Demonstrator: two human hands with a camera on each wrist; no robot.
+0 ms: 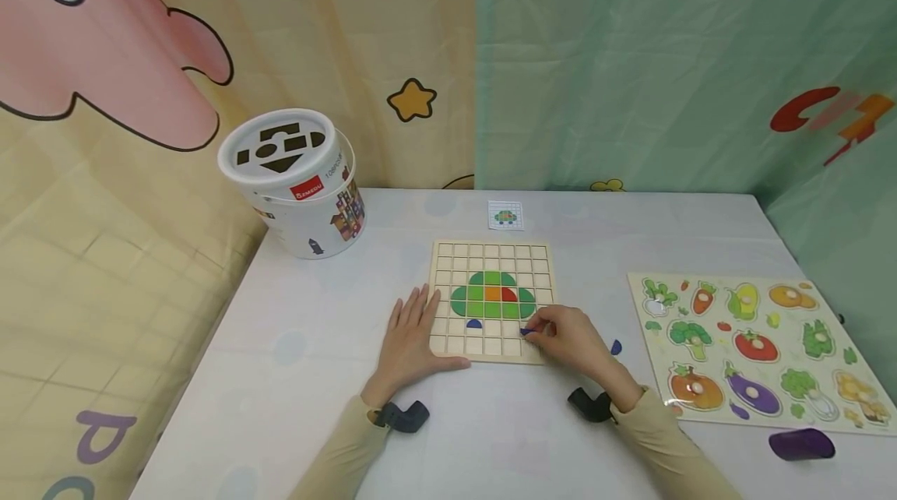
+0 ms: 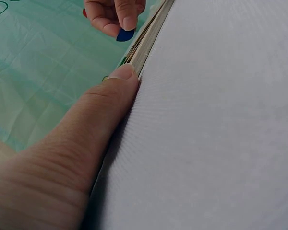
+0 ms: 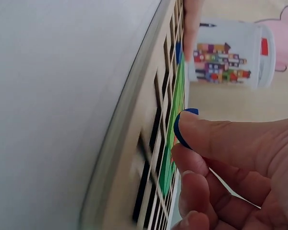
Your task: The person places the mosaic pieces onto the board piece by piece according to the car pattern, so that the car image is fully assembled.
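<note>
A: Nearest edge first?
B: Dark purple cylinder (image 1: 802, 444) at 5 o'clock on the white table (image 1: 294, 375). Two sleeved forearms entering from 6 o'clock, black wrist mount on each.

A: Left hand?
B: Left hand (image 1: 413, 336) flat, fingers straight and slightly spread, resting across the grid board's (image 1: 490, 301) 8 o'clock corner. Thumb laid along the near edge, confirmed in left wrist view (image 2: 117, 79). Holding nothing.

A: Right hand?
B: Right hand (image 1: 564, 332) at the board's 4 o'clock corner. Fingers curled, thumb and forefinger pinching a small blue piece (image 1: 525, 331) just above the lower rows. Same pinch seen in right wrist view (image 3: 180, 127). Contact with board not determinable.

A: On the board?
B: Green dome of tiles (image 1: 493, 297) at centre, with orange and red tiles inside. One blue half-round (image 1: 474, 323) seated below it at 7 o'clock. Spare blue piece (image 1: 616, 346) on the table just right of the hand.

A: Further out?
B: Vegetable peg puzzle (image 1: 757, 348) at 3 o'clock, well apart. Small pattern card (image 1: 505, 215) at 12 o'clock beyond the board. White shape-sorter bucket (image 1: 297, 184) at 10 o'clock, near the curtain.
</note>
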